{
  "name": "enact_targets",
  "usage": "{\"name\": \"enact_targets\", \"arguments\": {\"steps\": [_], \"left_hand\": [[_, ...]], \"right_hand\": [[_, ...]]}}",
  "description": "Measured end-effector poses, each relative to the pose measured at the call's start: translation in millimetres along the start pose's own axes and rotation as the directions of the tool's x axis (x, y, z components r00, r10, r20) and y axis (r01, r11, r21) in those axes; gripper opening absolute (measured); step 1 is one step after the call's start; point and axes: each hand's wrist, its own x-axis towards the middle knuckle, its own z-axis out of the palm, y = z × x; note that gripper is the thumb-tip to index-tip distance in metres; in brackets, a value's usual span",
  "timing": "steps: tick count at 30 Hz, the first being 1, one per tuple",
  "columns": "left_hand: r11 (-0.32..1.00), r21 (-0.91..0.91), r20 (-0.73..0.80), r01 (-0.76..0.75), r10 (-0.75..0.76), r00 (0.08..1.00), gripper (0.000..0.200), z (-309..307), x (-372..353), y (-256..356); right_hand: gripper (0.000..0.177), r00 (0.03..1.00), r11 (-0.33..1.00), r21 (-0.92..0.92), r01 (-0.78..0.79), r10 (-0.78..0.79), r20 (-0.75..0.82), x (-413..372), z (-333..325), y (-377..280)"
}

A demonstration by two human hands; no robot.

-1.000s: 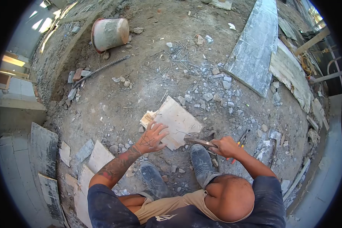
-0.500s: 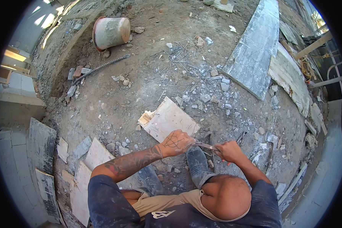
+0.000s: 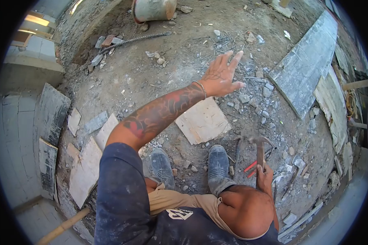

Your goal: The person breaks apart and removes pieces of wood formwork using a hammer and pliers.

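Observation:
My left hand [image 3: 221,75] is stretched far forward, fingers spread and empty, over the ground near a scatter of loose nails [image 3: 216,45]. My right hand [image 3: 265,173] is low beside my right shoe [image 3: 218,163] and grips the handle of a claw hammer [image 3: 260,150], whose head points away from me. A pale square piece of board [image 3: 202,122] lies flat on the dirt between my outstretched arm and my shoes. Red-handled pliers [image 3: 250,168] lie on the ground just left of the hammer.
An overturned bucket [image 3: 153,9] and a rebar rod [image 3: 139,38] lie at the far edge. A long grey plank [image 3: 306,61] runs along the right. Stone slabs and tile pieces [image 3: 86,167] lean at the left. Rubble and small stones cover the ground.
My left hand left the hammer area and swung forward, opening over the nails. My right hand drew the hammer back and turned it upright. The view tilted downward.

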Motion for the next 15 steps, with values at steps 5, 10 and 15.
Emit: {"name": "enact_targets", "arguments": {"steps": [5, 10, 15], "left_hand": [[0.873, 0.312, 0.384, 0.374, -0.476, 0.791, 0.066, -39.3, -101.2, -96.3], [0.222, -0.019, 0.263, 0.975, -0.94, 0.219, 0.075, 13.9, -230.4, -92.7], [0.02, -0.413, 0.138, 0.91, -0.987, 0.085, 0.069, 51.3, -231.4, -35.5]], "right_hand": [[0.023, 0.982, 0.976, 0.149, -0.16, 0.172, -0.079, 16.0, -1.2, 56.3], [0.026, 0.973, 0.973, -0.067, -0.22, 0.214, -0.081, 46.3, -12.9, 72.8], [0.027, 0.984, 0.971, -0.17, -0.169, 0.158, -0.076, 61.8, -16.3, 48.5]]}}
